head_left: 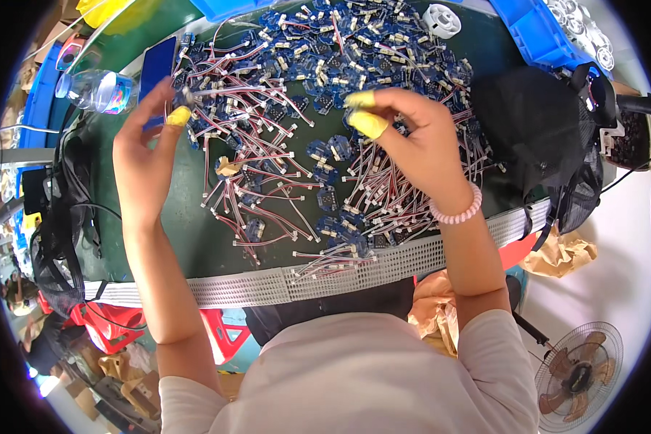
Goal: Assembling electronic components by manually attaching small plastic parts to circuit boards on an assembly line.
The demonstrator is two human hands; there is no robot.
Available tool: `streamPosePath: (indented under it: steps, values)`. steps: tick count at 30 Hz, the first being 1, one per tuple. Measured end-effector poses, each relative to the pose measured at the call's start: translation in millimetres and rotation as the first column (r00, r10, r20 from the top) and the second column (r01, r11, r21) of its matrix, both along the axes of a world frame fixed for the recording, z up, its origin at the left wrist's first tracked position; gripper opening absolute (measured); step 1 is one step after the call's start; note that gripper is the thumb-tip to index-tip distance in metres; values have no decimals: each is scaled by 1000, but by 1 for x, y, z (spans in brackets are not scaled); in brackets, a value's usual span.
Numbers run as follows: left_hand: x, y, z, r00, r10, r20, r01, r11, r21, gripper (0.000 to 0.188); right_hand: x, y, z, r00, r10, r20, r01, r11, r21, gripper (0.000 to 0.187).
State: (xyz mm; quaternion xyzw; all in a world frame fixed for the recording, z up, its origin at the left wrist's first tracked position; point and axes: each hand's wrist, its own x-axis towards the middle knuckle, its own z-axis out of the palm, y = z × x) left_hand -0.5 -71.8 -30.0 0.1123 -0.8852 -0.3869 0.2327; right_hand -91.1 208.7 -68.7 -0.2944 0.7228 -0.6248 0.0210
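Observation:
My left hand [143,155], with a yellow cot on its thumb, is closed at the left edge of the heap. Between thumb and fingertips it pinches a small circuit board [184,97], partly hidden by the fingers. My right hand [419,134], with yellow cots on thumb and forefinger, is in a pinch above the middle of the table; what lies between its tips is too small to make out. Blue circuit boards [325,61] lie heaped at the back. Short red, white and dark cables with white plugs [257,155] are strewn nearer me, some beside blue boards.
A plastic bottle [98,92] and a dark blue flat object [159,64] lie at the left. Blue bins [539,32] stand at the back right, near a white round part [442,22]. A black bag [517,119] covers the right side. White perforated edging [253,289] runs along the front.

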Motion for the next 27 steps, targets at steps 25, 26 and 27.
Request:
streamPosePath:
  steps: [25, 26, 27]
  values:
    - [21, 95, -25, 954, -284, 92, 242, 918, 315, 22, 32, -11, 1, 829, 110, -548, 317, 715, 623, 12]
    - [22, 95, -28, 959, -279, 57, 224, 863, 453, 20, 31, -12, 1, 851, 83, -519, 295, 742, 602, 12]
    - [22, 95, -30, 963, -268, 21, 206, 786, 582, 19, 30, -12, 1, 849, 90, -521, 291, 743, 602, 12]
